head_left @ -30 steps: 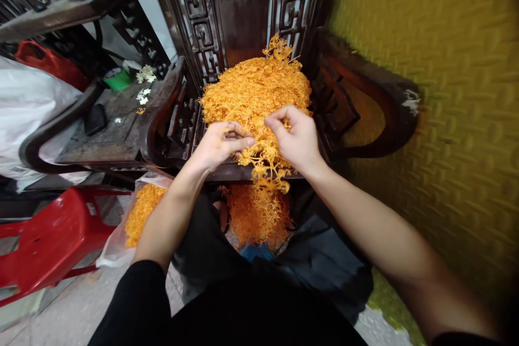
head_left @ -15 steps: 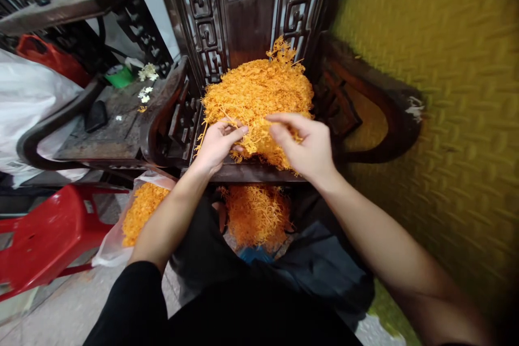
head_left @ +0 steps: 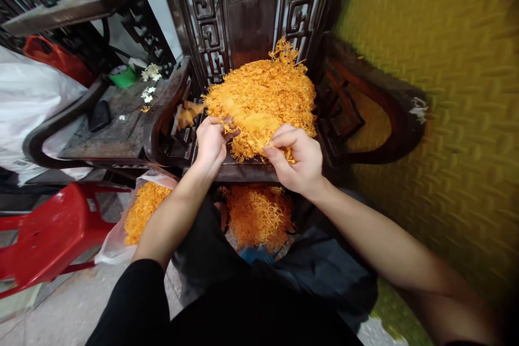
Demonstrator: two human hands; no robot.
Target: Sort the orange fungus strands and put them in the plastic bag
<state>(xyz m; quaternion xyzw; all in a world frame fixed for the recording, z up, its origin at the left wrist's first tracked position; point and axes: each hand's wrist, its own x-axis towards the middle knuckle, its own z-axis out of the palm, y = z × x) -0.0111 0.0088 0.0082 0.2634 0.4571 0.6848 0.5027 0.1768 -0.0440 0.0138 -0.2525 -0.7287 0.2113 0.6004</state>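
A large heap of stringy orange strands point(head_left: 263, 86) rests on the seat of a dark carved wooden chair point(head_left: 251, 174). At the heap's left front edge, my left hand point(head_left: 211, 142) is closed on a bit of orange strands, its fingertips partly hidden. My right hand point(head_left: 298, 157) pinches orange strands at the front right of the heap. Between the hands, some orange material over the heap is blurred by motion. Another blurred orange piece point(head_left: 190, 113) shows by the chair's left armrest.
Below the seat is a bundle of orange strands point(head_left: 259, 216). An open plastic bag of orange pieces point(head_left: 146, 208) stands left, beside a red stool point(head_left: 52, 232). A second wooden chair point(head_left: 109, 138) holds green tape point(head_left: 123, 76) and white flowers point(head_left: 151, 72).
My left hand has moved slightly left and its fingers have closed. My right hand has come down and a little left, now pinching. Blurred orange pieces appear over the heap and left of it.
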